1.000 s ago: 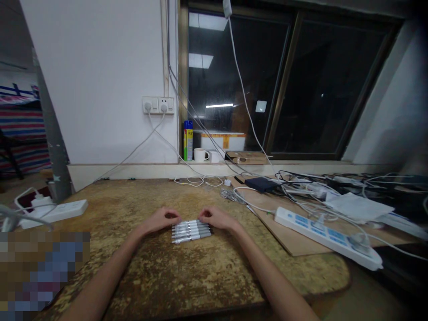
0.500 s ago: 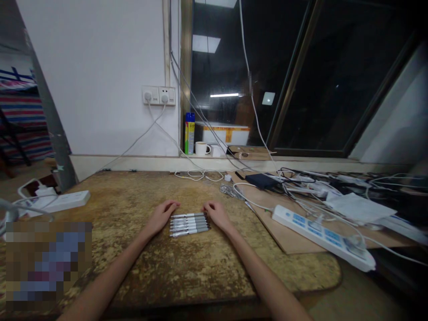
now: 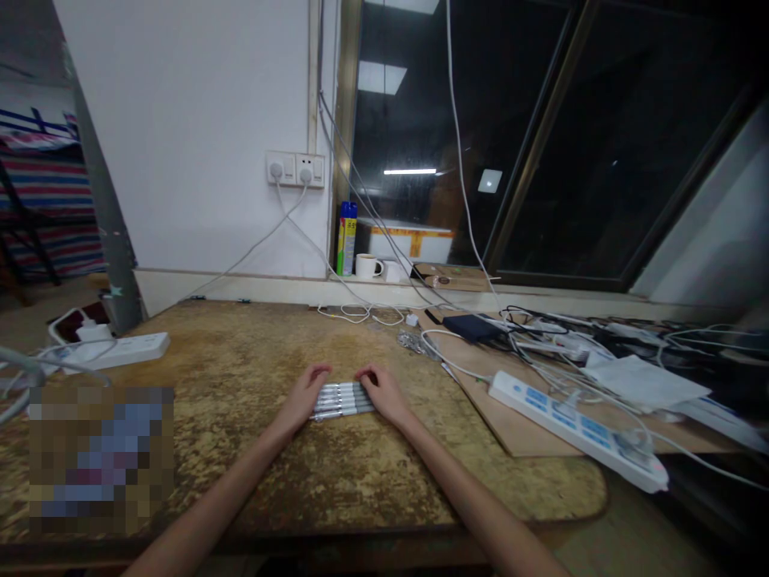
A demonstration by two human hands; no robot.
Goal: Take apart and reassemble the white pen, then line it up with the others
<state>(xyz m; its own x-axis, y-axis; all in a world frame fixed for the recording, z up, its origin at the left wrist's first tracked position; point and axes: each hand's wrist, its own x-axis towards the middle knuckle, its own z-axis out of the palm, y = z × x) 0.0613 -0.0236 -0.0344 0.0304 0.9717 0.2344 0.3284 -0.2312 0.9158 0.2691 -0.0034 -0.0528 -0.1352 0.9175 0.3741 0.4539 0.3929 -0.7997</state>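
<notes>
Several white and grey pens (image 3: 344, 399) lie side by side in a flat row on the worn wooden table (image 3: 360, 489). My left hand (image 3: 306, 394) is curved against their left ends, its fingers bent round and pressed together. Against the grey right ends rests my right hand (image 3: 382, 393), fingers likewise curled inward. The hands cover the tips of the row at both sides, while the middle of the pens shows between them.
A white power strip (image 3: 577, 429) lies on a brown board (image 3: 517, 417) at the right, near tangled cables and a dark box (image 3: 472, 327). Another power strip (image 3: 132, 350) sits at the left. A mug (image 3: 368, 266) and spray can (image 3: 347, 240) stand on the sill.
Both hands have moved inward and now cover the ends of the pens, which showed more fully before. The whole view has shifted slightly.
</notes>
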